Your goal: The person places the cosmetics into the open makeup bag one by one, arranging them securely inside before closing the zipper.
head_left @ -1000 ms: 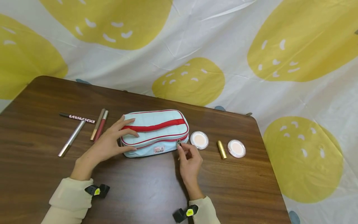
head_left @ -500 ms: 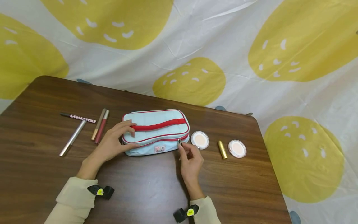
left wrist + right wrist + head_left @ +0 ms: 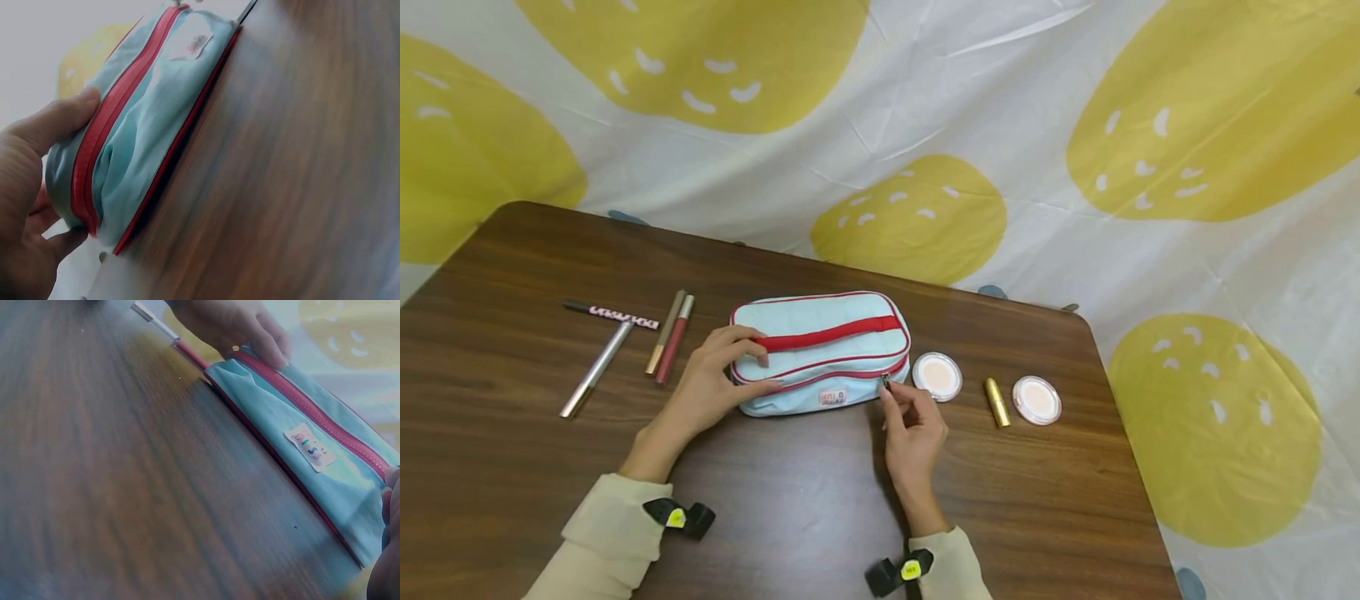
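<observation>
Tubes [image 3: 597,369], slim and smooth, are scattered leftmost on the wood-grained table [image 3: 1037,500]. At mid-table, the left end of a boxy, pale-blue fabric pouch [image 3: 827,351] is gripped by the left hand [image 3: 706,379]; a flat red strap [image 3: 827,336] is attached on top, and lettering on its label [image 3: 832,397] cannot be made out. The metal zip pull [image 3: 886,381] is pinched by the right hand [image 3: 914,437]; farther right, a golden case [image 3: 997,403] is flanked by round compacts [image 3: 937,377].

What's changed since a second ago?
The left hand has shifted slightly right on the pouch, toward the right hand, its grip less spread. No new hold or release shows. The right hand still pinches the zipper pull at the pouch's right end; the slim makeup sticks, gold tube and two compacts lie as before.
</observation>
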Demonstrator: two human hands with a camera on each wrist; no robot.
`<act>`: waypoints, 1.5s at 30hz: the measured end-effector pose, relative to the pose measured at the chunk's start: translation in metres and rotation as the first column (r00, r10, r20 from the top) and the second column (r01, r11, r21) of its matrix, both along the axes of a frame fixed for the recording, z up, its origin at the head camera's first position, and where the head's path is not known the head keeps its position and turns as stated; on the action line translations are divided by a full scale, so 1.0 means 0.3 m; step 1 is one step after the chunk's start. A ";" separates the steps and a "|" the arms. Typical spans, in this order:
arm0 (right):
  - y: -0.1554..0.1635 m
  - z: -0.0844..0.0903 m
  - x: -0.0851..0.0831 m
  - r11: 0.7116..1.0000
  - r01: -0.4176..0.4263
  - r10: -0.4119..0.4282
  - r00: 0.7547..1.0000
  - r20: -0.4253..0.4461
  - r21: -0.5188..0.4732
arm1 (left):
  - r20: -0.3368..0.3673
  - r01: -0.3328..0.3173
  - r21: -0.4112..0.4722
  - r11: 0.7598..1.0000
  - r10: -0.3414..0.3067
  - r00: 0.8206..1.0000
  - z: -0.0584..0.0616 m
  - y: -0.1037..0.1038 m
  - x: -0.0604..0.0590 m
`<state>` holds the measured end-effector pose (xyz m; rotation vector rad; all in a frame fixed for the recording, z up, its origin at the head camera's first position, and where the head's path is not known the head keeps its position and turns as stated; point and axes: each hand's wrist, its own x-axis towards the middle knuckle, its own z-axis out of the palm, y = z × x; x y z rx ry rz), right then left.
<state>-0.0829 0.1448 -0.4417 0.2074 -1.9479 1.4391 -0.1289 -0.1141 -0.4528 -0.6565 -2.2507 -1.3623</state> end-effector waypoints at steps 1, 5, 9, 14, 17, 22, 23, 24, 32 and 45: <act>0.001 -0.003 -0.001 1.000 -0.005 0.005 1.000 -0.003 -0.004 | -0.004 -0.005 0.007 1.000 0.005 1.000 0.000 0.004 0.000; 0.011 -0.043 -0.016 0.999 -0.022 0.021 1.000 -0.018 -0.035 | -0.007 -0.027 0.033 0.999 0.028 1.000 -0.001 0.018 -0.001; 0.006 -0.062 -0.024 0.998 -0.026 0.025 1.000 -0.003 -0.066 | -0.002 -0.054 0.054 0.997 0.055 0.999 -0.004 0.033 -0.002; -0.028 -0.007 0.002 0.998 -0.027 0.026 1.000 -0.008 -0.053 | -0.004 -0.072 0.063 0.995 0.072 0.997 -0.009 0.051 0.001; -0.037 -0.009 0.005 0.998 -0.036 0.036 0.999 -0.004 -0.056 | -0.015 -0.083 0.068 0.994 0.084 0.996 -0.013 0.058 0.003; -0.057 -0.008 0.008 0.996 -0.061 0.061 0.998 0.002 -0.061 | -0.019 -0.102 0.081 0.991 0.104 0.994 -0.017 0.066 0.006; -0.060 -0.009 0.009 0.996 -0.068 0.068 0.998 0.003 -0.065 | -0.017 -0.106 0.083 0.991 0.108 0.994 -0.018 0.068 0.006; -0.063 -0.009 0.009 0.995 -0.073 0.073 0.997 0.003 -0.069 | -0.017 -0.110 0.085 0.990 0.112 0.994 -0.017 0.070 0.007; -0.089 -0.011 0.018 0.994 -0.072 0.073 0.997 0.011 -0.076 | -0.002 -0.125 0.102 0.987 0.126 0.992 -0.008 0.084 0.011; -0.130 -0.008 0.031 0.990 -0.094 0.099 0.994 0.041 -0.101 | 0.021 -0.162 0.118 0.980 0.160 0.987 -0.007 0.104 0.012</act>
